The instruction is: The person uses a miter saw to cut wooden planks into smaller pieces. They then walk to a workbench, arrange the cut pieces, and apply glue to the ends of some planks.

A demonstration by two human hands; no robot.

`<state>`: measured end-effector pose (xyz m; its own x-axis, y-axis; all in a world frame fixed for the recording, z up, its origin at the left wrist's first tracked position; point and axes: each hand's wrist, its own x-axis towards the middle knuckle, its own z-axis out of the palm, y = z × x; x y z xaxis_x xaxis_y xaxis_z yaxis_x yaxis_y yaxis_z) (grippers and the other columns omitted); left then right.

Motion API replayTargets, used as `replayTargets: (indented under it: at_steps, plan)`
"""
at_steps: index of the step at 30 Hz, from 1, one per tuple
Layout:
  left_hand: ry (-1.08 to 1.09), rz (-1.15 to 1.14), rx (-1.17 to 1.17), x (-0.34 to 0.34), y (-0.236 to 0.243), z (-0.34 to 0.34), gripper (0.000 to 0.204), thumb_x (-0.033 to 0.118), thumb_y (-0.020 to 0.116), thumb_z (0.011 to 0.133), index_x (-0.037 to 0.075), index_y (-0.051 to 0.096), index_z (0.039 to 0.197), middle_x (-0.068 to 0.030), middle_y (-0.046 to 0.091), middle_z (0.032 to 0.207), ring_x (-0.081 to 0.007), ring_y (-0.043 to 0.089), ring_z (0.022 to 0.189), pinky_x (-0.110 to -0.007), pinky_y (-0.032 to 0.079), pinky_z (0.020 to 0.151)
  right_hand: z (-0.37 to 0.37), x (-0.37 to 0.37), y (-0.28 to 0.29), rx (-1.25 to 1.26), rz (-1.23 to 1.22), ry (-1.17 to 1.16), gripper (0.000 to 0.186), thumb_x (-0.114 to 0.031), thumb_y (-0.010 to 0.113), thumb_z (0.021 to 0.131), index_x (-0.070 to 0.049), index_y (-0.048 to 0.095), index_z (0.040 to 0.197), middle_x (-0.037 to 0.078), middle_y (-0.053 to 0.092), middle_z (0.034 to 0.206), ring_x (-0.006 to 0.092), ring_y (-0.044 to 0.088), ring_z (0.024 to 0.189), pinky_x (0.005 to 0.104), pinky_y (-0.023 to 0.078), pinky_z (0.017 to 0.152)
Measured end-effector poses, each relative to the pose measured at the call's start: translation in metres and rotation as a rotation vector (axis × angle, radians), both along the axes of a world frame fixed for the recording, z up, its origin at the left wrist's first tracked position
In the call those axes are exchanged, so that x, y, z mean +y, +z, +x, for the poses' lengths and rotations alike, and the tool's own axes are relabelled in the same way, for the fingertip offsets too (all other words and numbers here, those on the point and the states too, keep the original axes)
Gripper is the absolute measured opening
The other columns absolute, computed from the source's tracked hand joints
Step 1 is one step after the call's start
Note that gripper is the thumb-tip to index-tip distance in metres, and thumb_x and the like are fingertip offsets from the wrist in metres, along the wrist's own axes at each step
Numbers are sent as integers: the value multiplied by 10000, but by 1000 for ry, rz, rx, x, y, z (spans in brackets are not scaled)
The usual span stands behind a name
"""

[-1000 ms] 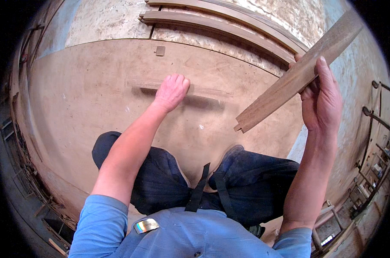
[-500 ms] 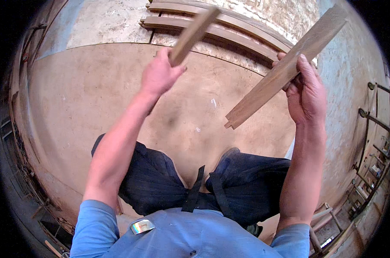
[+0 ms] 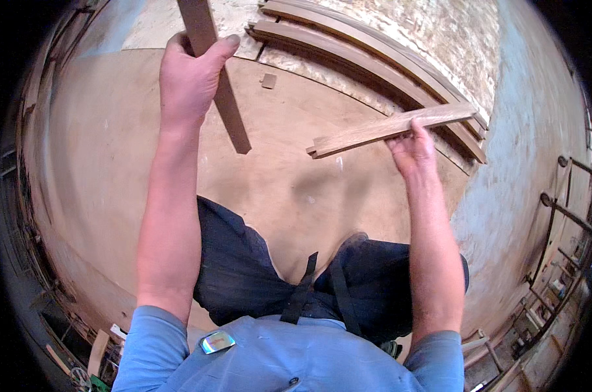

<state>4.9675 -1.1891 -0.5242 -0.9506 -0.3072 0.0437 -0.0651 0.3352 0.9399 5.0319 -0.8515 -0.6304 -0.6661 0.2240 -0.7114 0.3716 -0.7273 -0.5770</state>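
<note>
My left hand (image 3: 190,88) is wrapped around a narrow wooden bar (image 3: 232,121), thumb laid along it. The bar slants, one end beyond the top edge of the picture and the other pointing down toward my knees. In my right hand (image 3: 413,153) is a flat wooden board (image 3: 381,129), held from below with the thumb on its near edge. A small stepped tenon shows at its left end. Its right end reaches over the near end of a stack of long wooden pieces (image 3: 368,62). Some fingers of both hands are hidden by the wood.
The long pieces lie side by side on a pale, stained sheet (image 3: 462,39) at the far side. A small square wood block (image 3: 268,81) rests on the brown panel (image 3: 113,196) in front of me. A rack with rods (image 3: 567,196) stands at the far right.
My left hand has moved left and farther away, its bar now tilting the other way. The right-hand board has swung flatter, near the stack. The small block has come into sight.
</note>
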Motion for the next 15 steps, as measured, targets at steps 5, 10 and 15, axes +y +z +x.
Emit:
replayTargets:
  at_steps: [5, 10, 15]
  plan:
    - [-22, 15, 23, -8, -5, -1, 534, 272, 768, 732, -87, 554, 1064, -106, 633, 923, -147, 594, 824, -280, 487, 749, 36, -50, -64, -92, -254, -303, 329, -237, 392, 1002, 0, 427, 1228, 168, 501, 1234, 325, 511, 1123, 510, 453, 965]
    - [-17, -1, 38, -18, -4, -1, 497, 268, 767, 741, -69, 558, 1041, -89, 632, 899, -140, 590, 802, -277, 482, 741, 72, -74, -78, 120, -548, -288, 351, -243, 504, 945, -25, 489, 1219, 147, 544, 1231, 326, 485, 1182, 509, 330, 1067]
    - [-2, 19, 33, -28, -8, -8, 545, 295, 773, 720, -86, 559, 1045, -103, 641, 892, -146, 601, 805, -284, 491, 738, 86, -84, -64, 333, -722, -196, 353, -324, 588, 874, -49, 609, 1093, 122, 587, 1150, 317, 494, 1161, 497, 299, 1070]
